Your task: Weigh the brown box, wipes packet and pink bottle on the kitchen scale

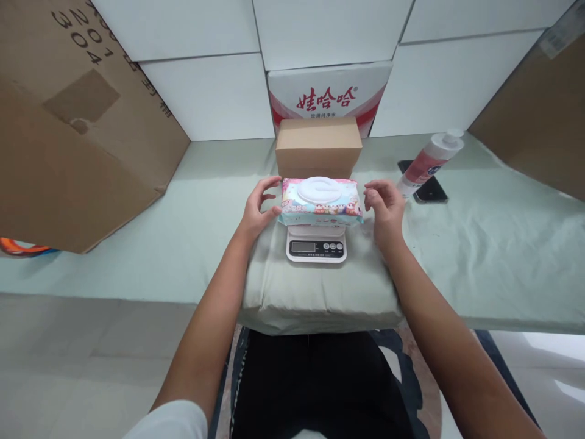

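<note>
1. A wipes pack (320, 202) lies flat on a small scale (316, 247), white lid up, in the middle of the table (503, 256).
2. The left hand (256, 209) is at the pack's left end, thumb and fingertips touching it, grip loose and not clenched.
3. The right hand (385, 206) is just beside the right end, fingers curled, grip released.
4. A brown box (319, 147) stands just behind the pack.
5. A tube (429, 161) lies over a phone (429, 189) to the right.
</note>
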The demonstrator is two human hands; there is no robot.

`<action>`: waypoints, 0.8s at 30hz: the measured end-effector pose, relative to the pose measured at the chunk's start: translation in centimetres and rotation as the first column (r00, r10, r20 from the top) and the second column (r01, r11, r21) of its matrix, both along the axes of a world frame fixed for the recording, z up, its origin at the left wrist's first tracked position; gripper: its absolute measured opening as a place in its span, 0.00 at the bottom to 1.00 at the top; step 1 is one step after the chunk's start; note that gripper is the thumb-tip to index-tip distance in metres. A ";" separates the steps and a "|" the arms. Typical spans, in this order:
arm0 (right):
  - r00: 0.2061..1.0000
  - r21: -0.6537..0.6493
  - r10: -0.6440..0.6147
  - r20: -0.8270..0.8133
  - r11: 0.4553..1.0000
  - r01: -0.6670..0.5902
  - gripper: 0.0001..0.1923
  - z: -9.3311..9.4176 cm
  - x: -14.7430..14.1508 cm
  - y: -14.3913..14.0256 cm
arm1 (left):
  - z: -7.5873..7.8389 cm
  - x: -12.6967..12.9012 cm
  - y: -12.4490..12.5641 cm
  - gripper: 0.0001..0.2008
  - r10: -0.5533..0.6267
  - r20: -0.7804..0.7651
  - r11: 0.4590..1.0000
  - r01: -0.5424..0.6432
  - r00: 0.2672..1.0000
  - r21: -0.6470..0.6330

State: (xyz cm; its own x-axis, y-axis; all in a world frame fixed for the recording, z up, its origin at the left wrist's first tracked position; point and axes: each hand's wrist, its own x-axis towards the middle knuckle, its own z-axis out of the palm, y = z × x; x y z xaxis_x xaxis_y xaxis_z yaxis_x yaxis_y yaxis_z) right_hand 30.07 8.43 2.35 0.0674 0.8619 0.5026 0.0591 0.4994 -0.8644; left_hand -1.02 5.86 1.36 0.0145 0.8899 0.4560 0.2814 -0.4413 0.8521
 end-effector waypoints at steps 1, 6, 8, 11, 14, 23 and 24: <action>1.000 0.001 0.012 0.021 1.000 -0.013 0.20 -0.1 0.0 0.0 | -0.1 0.0 0.1 0.49 -0.054 -0.006 0.998 0.054 0.999 -0.017; 0.978 -0.036 0.103 0.184 0.995 -0.098 0.33 -0.3 0.2 0.2 | -1.2 0.0 0.4 0.57 -0.203 0.002 0.979 0.203 0.979 -0.014; 0.954 -0.086 0.172 0.246 0.984 -0.155 0.40 -0.3 0.4 0.2 | -1.4 0.1 0.5 0.57 -0.210 -0.011 0.978 0.210 0.978 -0.013; 0.910 -0.173 0.303 0.283 0.949 -0.263 0.49 -0.4 0.9 0.3 | -1.5 0.1 0.5 0.57 -0.205 -0.025 0.979 0.205 0.978 -0.012; 0.878 -0.211 0.377 0.296 0.922 -0.325 0.59 -0.4 1.2 0.3 | -1.5 0.1 0.6 0.56 -0.189 -0.020 0.982 0.189 0.982 -0.010; 0.903 -0.214 0.419 0.092 0.894 -0.393 0.55 -0.4 -0.1 0.1 | -1.5 0.3 0.7 0.58 -0.175 0.118 0.981 0.183 0.978 -0.061; 0.906 -0.202 0.417 0.073 0.896 -0.396 0.54 -0.5 -0.2 0.1 | -1.4 0.4 0.6 0.58 -0.174 0.129 0.981 0.184 0.976 -0.066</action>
State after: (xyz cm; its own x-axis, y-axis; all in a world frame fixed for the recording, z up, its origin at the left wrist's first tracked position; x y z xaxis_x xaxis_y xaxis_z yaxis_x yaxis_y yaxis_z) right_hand 29.86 8.53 1.86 -0.3555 0.8777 0.3213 -0.0151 0.3383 -0.9409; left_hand -0.65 6.45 -0.03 0.1254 0.9102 0.3947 0.0959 -0.4071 0.9083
